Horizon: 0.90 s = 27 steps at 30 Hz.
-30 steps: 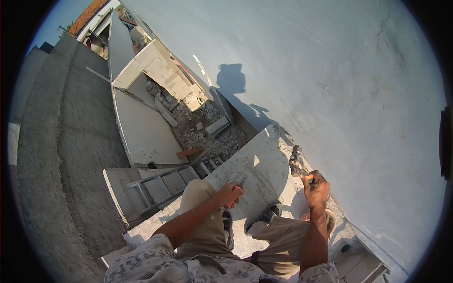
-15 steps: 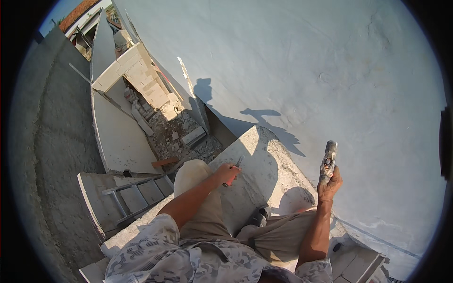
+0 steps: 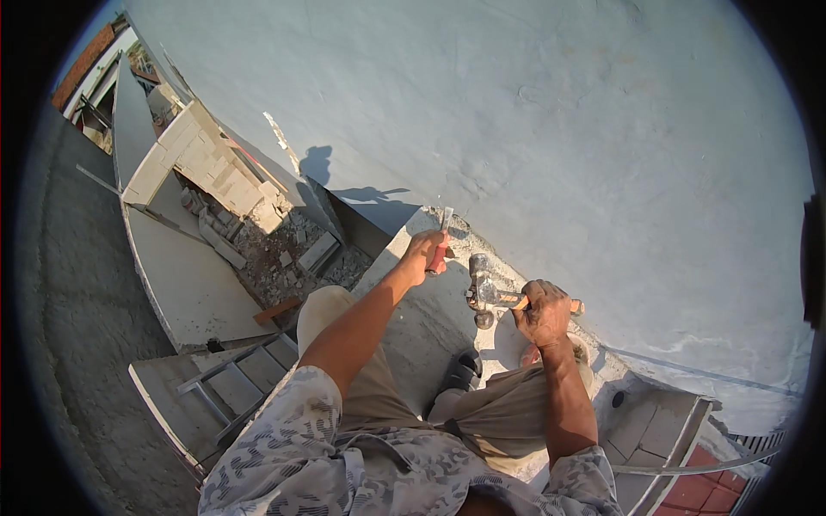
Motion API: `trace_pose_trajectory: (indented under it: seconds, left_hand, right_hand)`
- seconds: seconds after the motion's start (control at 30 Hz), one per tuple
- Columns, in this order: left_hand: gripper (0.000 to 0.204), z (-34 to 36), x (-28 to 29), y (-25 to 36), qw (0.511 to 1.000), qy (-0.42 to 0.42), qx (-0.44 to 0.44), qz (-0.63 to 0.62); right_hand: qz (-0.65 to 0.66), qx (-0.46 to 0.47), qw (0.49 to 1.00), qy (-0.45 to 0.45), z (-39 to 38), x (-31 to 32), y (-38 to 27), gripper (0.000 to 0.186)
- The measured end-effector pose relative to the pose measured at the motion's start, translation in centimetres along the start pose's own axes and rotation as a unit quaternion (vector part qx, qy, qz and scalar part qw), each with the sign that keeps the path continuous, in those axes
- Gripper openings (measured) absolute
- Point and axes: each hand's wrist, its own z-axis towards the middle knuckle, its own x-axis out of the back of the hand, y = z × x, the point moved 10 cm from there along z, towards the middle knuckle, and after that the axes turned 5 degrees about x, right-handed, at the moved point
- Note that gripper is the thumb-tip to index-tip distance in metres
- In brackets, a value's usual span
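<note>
left hand (image 3: 424, 254) is wrapped tight round a chisel (image 3: 442, 230) with a red grip, tip pointed at the base of the big pale plastered wall (image 3: 559, 112), right where the wall meets the concrete ledge (image 3: 422, 322) the person is perched on. right hand (image 3: 544, 311) is closed round the wooden handle of a hammer (image 3: 483, 292), head out to the left, just beside the chisel hand but not touching the chisel. both hands are fully shut on their tools.

my take on doing this bit well: keep the chisel at a shallow angle to the plaster so it peels rather than digs a crater, and look at the cutting tip, not the struck end. that left fist sits pretty high on the grip, close to where the hammer lands, so i'd slide it down a touch or at least keep the thumb tucked. short controlled taps beat big swings here, especially since the hammer is held near the head end of the handle.

the bigger worry is the perch. the ledge is narrow, there's a drop to the rubble (image 3: 292, 249) and broken blocks below on the left, and a ladder (image 3: 232, 378) leaning down there. so stay seated low, shoe (image 3: 460, 371) planted, weight toward the wall, and don't lean into the swing. crumbs of plaster already lie at the wall's foot, so i'd brush those off before shifting.
</note>
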Motion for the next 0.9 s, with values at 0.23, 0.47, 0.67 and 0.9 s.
trace_pose_trajectory:
  seconds: [0.23,0.47,0.67,0.9]
  left_hand:
    - [0.034,0.3,-3.8,6.9,0.996,0.062,-0.053,0.036]
    - [0.027,2.9,-6.0,7.0,0.996,-0.066,-0.023,-0.047]
    - [0.027,2.6,-6.8,8.5,0.998,0.025,-0.045,0.029]
    - [0.026,3.6,-9.0,8.2,0.999,0.021,0.024,0.002]
  right_hand:
    - [0.028,-0.039,0.999,0.004,-1.2,-0.1,0.5,0.025]
    - [0.01,-0.06,0.998,-0.004,-1.4,-0.4,0.2,0.03]
    - [0.002,-0.071,0.997,-0.02,-1.4,-0.6,-0.3,0.03]
    - [0.044,0.067,0.987,0.137,0.1,4.1,-4.7,0.017]
